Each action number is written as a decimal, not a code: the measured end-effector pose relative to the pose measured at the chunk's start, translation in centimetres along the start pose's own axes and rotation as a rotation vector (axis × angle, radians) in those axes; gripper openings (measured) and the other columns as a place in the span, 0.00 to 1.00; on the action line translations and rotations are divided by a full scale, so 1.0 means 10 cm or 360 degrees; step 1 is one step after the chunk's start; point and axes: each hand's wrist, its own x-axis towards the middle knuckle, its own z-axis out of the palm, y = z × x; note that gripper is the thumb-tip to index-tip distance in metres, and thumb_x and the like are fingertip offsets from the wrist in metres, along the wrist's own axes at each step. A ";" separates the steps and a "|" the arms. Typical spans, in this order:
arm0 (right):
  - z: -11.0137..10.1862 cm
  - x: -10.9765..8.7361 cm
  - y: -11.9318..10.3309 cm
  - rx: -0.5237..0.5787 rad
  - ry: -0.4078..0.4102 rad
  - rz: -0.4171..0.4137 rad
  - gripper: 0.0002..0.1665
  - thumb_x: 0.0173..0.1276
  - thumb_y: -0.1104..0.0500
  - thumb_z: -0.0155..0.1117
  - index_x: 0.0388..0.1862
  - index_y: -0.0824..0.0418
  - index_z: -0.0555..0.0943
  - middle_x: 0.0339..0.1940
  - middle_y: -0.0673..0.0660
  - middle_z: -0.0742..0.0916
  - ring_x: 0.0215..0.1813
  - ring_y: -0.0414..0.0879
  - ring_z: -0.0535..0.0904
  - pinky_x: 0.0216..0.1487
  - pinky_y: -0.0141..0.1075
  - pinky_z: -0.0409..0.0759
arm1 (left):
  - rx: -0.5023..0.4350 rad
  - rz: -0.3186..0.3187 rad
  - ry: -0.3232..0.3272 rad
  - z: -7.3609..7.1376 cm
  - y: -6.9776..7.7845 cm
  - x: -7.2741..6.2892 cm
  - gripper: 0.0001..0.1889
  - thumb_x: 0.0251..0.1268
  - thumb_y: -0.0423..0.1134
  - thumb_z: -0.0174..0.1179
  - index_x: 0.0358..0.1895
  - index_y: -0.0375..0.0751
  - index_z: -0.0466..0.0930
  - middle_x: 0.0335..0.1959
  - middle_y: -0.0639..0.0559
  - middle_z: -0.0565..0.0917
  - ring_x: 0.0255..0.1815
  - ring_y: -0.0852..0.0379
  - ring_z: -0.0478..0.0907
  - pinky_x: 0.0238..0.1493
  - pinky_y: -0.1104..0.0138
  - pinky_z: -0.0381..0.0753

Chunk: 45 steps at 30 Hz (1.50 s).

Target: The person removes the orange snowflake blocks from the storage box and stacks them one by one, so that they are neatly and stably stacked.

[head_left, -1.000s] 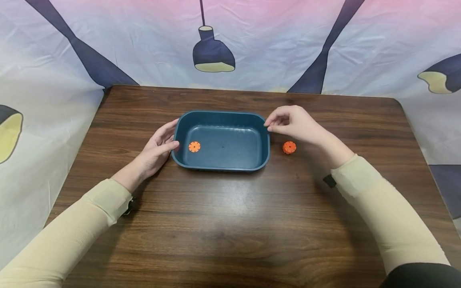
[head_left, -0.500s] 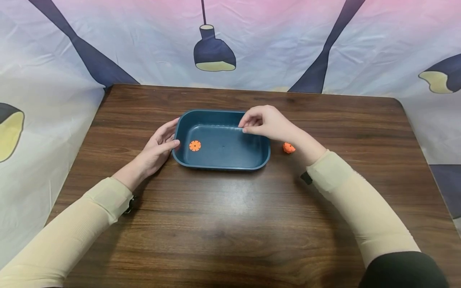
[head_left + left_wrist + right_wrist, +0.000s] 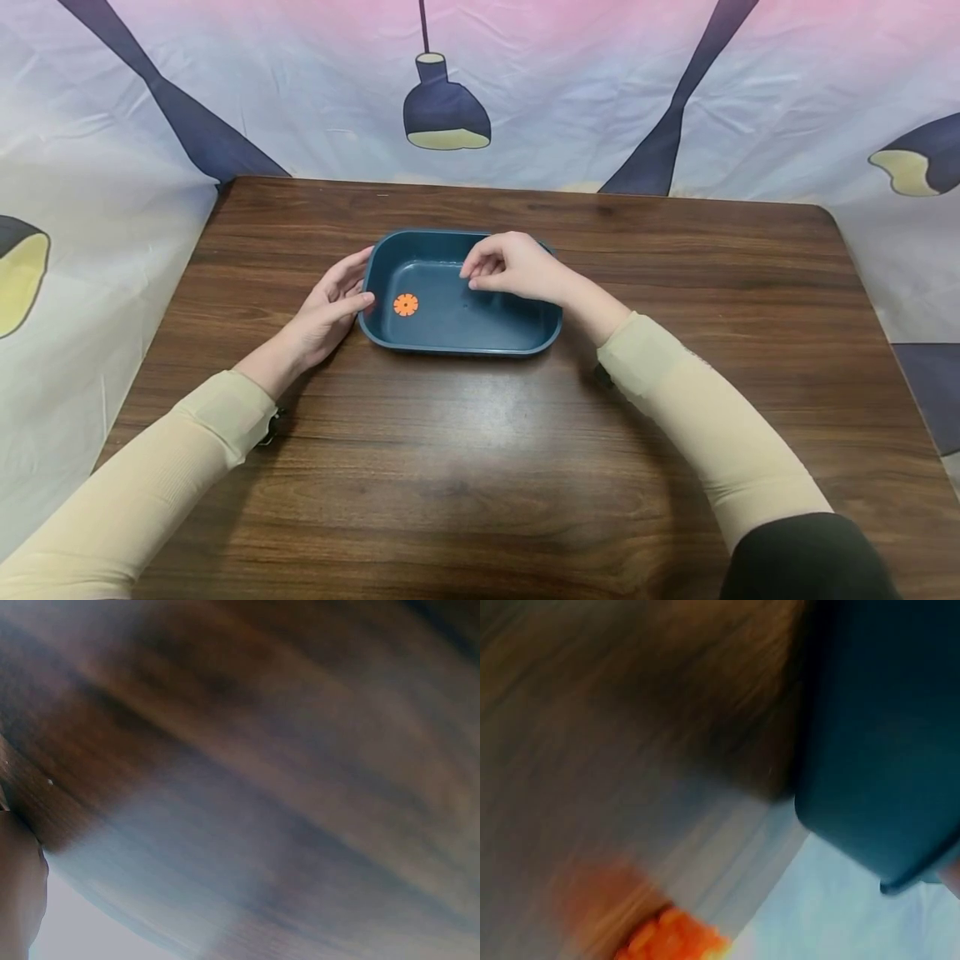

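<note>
In the head view, a dark teal rectangular tub (image 3: 465, 347) stands on the table. Flat on its floor, towards the left, lies an orange notched disc (image 3: 406, 305) with a small centre hole. My left hand (image 3: 330, 308) grips the tub's left end, thumb over the rim and fingers along the outside. Over the tub's right half hovers my right hand (image 3: 517, 267), fingers curled and thumb near the index fingertip; whether something thin is between them does not show. More notched orange pieces (image 3: 675, 937) appear in the right wrist view; the right arm hides them from the head camera.
A dark wood-grain table (image 3: 465, 500) bears everything. Behind it hangs a pale cloth backdrop (image 3: 330, 92) printed with dark lamp shapes. The left wrist view shows mostly blurred tabletop (image 3: 262, 750).
My right hand has travelled left from the tub's right rim to above its interior, dipping slightly. Its forearm now covers the orange pieces beside the tub. The left hand has stayed put.
</note>
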 end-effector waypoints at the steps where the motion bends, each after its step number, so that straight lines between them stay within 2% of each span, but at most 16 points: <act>1: 0.02 0.02 -0.01 0.0006 -0.0010 0.0000 0.08 0.73 0.66 0.71 0.48 0.67 0.89 0.43 0.60 0.91 0.44 0.49 0.85 0.49 0.34 0.83 | -0.0001 0.0000 0.0000 0.00 0.00 0.00 0.32 0.81 0.27 0.52 0.83 0.49 0.60 0.71 0.64 0.73 0.69 0.67 0.72 0.61 0.77 0.78; 7: 0.14 0.11 -0.03 0.0052 -0.0042 -0.0004 0.08 0.73 0.65 0.72 0.49 0.66 0.89 0.44 0.60 0.90 0.45 0.48 0.85 0.51 0.35 0.83 | -0.0009 -0.0002 -0.0003 0.00 0.00 0.00 0.32 0.81 0.26 0.52 0.83 0.49 0.61 0.72 0.63 0.73 0.70 0.67 0.72 0.62 0.77 0.78; 20: 0.37 0.30 -0.14 0.0020 -0.0064 -0.0020 0.11 0.71 0.66 0.73 0.51 0.65 0.88 0.48 0.61 0.90 0.48 0.48 0.86 0.55 0.35 0.85 | 0.0005 -0.0014 -0.0011 0.01 0.00 0.01 0.33 0.82 0.27 0.52 0.84 0.50 0.60 0.72 0.63 0.72 0.71 0.67 0.71 0.62 0.77 0.77; 33: 0.59 0.41 -0.22 -0.0043 -0.0072 -0.0041 0.12 0.72 0.67 0.72 0.53 0.65 0.88 0.49 0.60 0.88 0.49 0.48 0.86 0.54 0.32 0.85 | -0.0034 0.0008 -0.0022 0.01 -0.01 0.01 0.32 0.81 0.26 0.51 0.83 0.51 0.61 0.71 0.63 0.73 0.70 0.66 0.72 0.61 0.76 0.77; 45: 0.71 0.47 -0.25 -0.0189 -0.0101 -0.0040 0.13 0.73 0.65 0.71 0.55 0.63 0.87 0.52 0.58 0.86 0.52 0.47 0.84 0.57 0.31 0.83 | -0.0034 0.0035 -0.0034 -0.02 -0.03 0.01 0.32 0.82 0.26 0.51 0.83 0.51 0.61 0.73 0.62 0.73 0.71 0.65 0.71 0.62 0.76 0.76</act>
